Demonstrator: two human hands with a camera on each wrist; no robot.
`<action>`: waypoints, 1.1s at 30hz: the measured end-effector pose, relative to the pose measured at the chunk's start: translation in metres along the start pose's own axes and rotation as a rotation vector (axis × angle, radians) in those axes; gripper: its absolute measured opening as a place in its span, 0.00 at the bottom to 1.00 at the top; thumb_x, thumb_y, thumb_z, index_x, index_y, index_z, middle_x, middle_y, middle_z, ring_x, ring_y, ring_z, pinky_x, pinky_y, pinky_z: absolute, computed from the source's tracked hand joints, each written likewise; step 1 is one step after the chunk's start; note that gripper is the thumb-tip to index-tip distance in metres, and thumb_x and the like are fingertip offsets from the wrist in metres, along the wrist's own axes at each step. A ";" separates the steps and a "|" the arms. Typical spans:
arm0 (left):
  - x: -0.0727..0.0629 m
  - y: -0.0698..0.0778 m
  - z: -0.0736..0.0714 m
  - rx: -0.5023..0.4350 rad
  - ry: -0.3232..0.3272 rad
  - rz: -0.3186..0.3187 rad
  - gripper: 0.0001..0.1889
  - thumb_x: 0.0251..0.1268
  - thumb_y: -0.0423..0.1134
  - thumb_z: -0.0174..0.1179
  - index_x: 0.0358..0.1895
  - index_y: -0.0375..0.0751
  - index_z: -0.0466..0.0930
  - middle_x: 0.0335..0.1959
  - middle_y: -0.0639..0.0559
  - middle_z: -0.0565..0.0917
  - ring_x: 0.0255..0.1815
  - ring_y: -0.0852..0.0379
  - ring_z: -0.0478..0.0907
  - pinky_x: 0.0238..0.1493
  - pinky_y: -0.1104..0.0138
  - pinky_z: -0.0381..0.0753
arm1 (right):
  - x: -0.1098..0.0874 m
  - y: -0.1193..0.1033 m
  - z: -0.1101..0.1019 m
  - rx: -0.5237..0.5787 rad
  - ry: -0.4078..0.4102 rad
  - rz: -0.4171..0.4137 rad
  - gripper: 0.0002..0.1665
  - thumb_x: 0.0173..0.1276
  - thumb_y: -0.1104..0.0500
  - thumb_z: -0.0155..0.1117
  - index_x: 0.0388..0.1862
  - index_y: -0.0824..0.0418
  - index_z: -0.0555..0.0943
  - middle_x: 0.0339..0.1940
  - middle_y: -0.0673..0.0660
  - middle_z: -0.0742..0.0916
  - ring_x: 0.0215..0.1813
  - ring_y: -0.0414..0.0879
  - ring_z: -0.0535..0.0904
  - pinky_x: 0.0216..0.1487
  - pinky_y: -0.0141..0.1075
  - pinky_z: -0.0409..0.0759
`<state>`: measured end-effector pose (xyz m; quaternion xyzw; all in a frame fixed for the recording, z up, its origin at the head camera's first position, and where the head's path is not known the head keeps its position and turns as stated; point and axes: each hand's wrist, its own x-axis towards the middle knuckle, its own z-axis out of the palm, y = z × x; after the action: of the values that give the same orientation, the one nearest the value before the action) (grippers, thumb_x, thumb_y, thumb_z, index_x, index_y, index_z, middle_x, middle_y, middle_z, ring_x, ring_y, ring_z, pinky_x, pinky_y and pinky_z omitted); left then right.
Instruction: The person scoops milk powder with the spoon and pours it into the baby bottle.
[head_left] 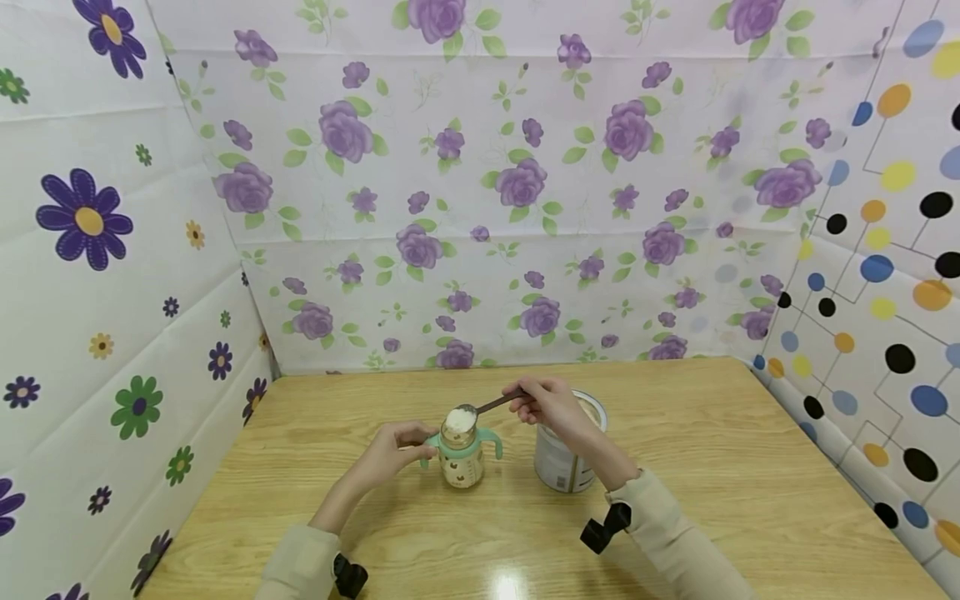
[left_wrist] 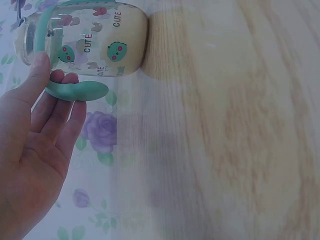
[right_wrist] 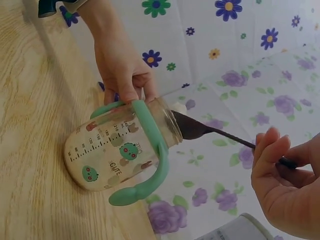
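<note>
A clear baby bottle (head_left: 461,468) with a mint-green two-handled collar stands upright on the table, its mouth uncovered. Pale powder lies in its lower part, best seen in the left wrist view. My left hand (head_left: 395,447) pinches one green handle (left_wrist: 80,91) between thumb and fingers. A dark brown spoon (right_wrist: 192,126) is held by its handle in my right hand (head_left: 551,408). Its bowl, heaped with whitish powder (head_left: 461,418), is at the bottle's mouth. From these views I cannot tell whether the spoon touches the rim.
Just right of the bottle, a white can (head_left: 555,462) stands partly behind my right hand and forearm. The wooden table (head_left: 720,467) meets a flower-patterned cloth (head_left: 517,250) at the back, with patterned cloths at both sides. Black devices sit on both wrists.
</note>
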<state>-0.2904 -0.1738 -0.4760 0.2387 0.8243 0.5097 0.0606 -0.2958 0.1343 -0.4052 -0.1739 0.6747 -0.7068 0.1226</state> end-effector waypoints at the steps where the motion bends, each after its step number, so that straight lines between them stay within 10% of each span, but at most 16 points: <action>1: 0.000 -0.001 0.000 -0.001 0.000 0.000 0.18 0.65 0.41 0.63 0.56 0.40 0.80 0.47 0.43 0.85 0.44 0.63 0.83 0.48 0.68 0.83 | 0.000 0.000 0.001 -0.015 -0.007 -0.010 0.27 0.81 0.55 0.41 0.55 0.80 0.74 0.26 0.49 0.85 0.24 0.35 0.77 0.25 0.24 0.74; 18: 0.001 -0.006 0.000 -0.031 -0.016 0.024 0.18 0.66 0.40 0.62 0.57 0.39 0.79 0.47 0.41 0.85 0.44 0.63 0.83 0.47 0.65 0.84 | -0.003 -0.004 0.020 -0.340 -0.034 -0.140 0.20 0.79 0.53 0.47 0.46 0.65 0.82 0.34 0.71 0.84 0.25 0.50 0.80 0.24 0.29 0.79; 33: 0.001 -0.003 0.000 -0.034 -0.009 0.007 0.18 0.65 0.39 0.63 0.56 0.38 0.80 0.46 0.41 0.85 0.43 0.61 0.84 0.46 0.65 0.84 | -0.013 -0.010 0.027 -0.505 -0.152 -0.305 0.19 0.78 0.53 0.50 0.47 0.64 0.83 0.30 0.62 0.86 0.25 0.50 0.81 0.27 0.42 0.84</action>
<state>-0.2924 -0.1746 -0.4788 0.2430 0.8143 0.5230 0.0665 -0.2723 0.1151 -0.3954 -0.3504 0.7840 -0.5121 0.0180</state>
